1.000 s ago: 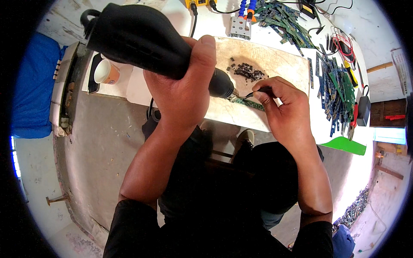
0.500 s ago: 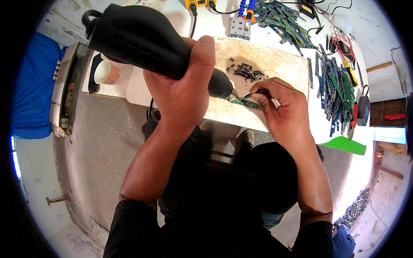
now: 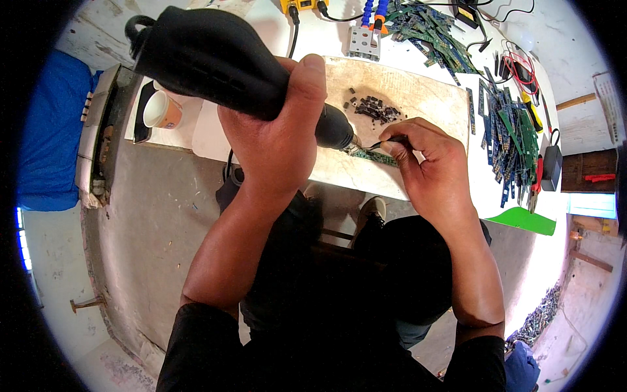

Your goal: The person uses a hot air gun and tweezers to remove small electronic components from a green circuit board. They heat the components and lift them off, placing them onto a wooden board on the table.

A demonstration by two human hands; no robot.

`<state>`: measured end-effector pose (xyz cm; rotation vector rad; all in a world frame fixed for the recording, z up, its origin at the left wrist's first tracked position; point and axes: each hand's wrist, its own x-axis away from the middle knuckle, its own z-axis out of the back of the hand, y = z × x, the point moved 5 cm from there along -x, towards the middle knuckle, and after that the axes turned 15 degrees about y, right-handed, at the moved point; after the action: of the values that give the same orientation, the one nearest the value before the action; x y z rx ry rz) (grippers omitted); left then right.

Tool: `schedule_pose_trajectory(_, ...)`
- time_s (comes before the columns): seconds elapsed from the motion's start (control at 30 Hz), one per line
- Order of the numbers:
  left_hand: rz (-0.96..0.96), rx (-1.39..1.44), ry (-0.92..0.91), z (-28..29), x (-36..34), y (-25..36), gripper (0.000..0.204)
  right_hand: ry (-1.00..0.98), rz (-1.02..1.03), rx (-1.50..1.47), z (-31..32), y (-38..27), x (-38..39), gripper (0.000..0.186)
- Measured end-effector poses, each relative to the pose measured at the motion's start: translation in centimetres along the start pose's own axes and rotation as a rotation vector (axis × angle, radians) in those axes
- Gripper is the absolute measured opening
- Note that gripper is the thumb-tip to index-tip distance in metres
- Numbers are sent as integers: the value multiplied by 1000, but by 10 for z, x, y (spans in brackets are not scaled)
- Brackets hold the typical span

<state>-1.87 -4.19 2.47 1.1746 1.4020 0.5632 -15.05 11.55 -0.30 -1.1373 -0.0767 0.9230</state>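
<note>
My left hand (image 3: 277, 140) is wrapped round a black hot air gun (image 3: 209, 62), its metal nozzle pointing down to the right. Just past the nozzle lies a narrow green circuit board strip (image 3: 379, 157) on the scorched work board (image 3: 431, 98). Between the fingertips of my right hand (image 3: 428, 160) is a pair of dark tweezers (image 3: 390, 140), its tip beside the nozzle over the strip. What exactly the tip touches is too small to tell. A small heap of black components (image 3: 377, 110) sits on the board beyond both hands.
Piles of circuit board strips lie at the back (image 3: 431, 32) and right (image 3: 513, 140). A metal block (image 3: 364, 43) with blue flexible arms stands behind the board. A paper cup (image 3: 162, 110) is at the left, and a green sheet (image 3: 524, 221) hangs over the right front edge.
</note>
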Motion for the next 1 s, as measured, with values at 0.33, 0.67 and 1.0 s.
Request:
schedule_pose_trajectory(0.33,10,-21,23,1,-1,1,10,4,7,35,1,1,-1,19)
schedule_pose_trajectory(0.67,29,-9,24,0,0,1,12,32,-71,11,1,4,2,16)
schedule_pose_trajectory(1.0,31,11,38,0,-1,2,13,176,-72,87,8,2,-1,12)
